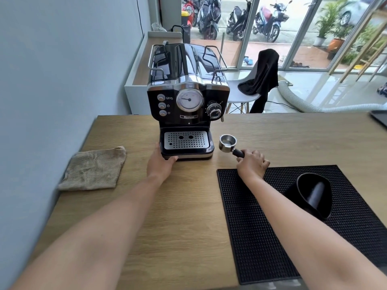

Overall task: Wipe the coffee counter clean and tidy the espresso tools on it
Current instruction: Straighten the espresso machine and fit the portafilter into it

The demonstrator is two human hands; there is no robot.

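Note:
A black and chrome espresso machine (186,101) stands at the back of the wooden counter (184,206). My left hand (160,162) rests against the front left corner of its base, fingers curled along the bottom edge. My right hand (252,163) is closed around the black handle of a steel portafilter (227,143), whose basket lies on the counter just right of the drip tray. A folded beige cloth (94,169) lies at the left by the wall. On the black rubber mat (272,237) at the right lies a black knock box (312,195), tipped on its side.
A blue-grey wall (52,80) borders the counter on the left. A dark laptop corner (379,119) shows at the far right edge. Behind the counter are a white chair with black clothing (261,80), a corrugated hose and glass doors.

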